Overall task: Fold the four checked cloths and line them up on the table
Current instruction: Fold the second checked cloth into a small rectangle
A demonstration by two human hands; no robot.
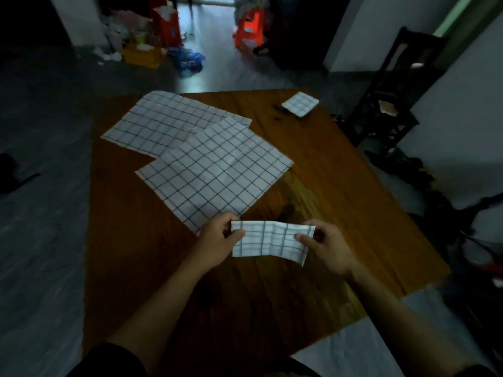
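From the head view, the cloth in hand (pixel 272 242) is a narrow folded strip held just above the near part of the tabletop (pixel 340 186), the left hand (pixel 217 243) pinching its left end and the right hand (pixel 324 246) pinching its right end, thumbs on top and fingers curled underneath. The hands are apart, one at each short end, forearms reaching in from the near edge. The fabric looks thin, light and limp — the strip sags a little between the grips — so it should be taken at ends or corners and kept taut while folding. Two unfolded cloths lie flat and overlapping further out: the nearer cloth (pixel 217 170) over the farther cloth (pixel 163 121). One folded square (pixel 300 103) sits at the far right corner — well apart.
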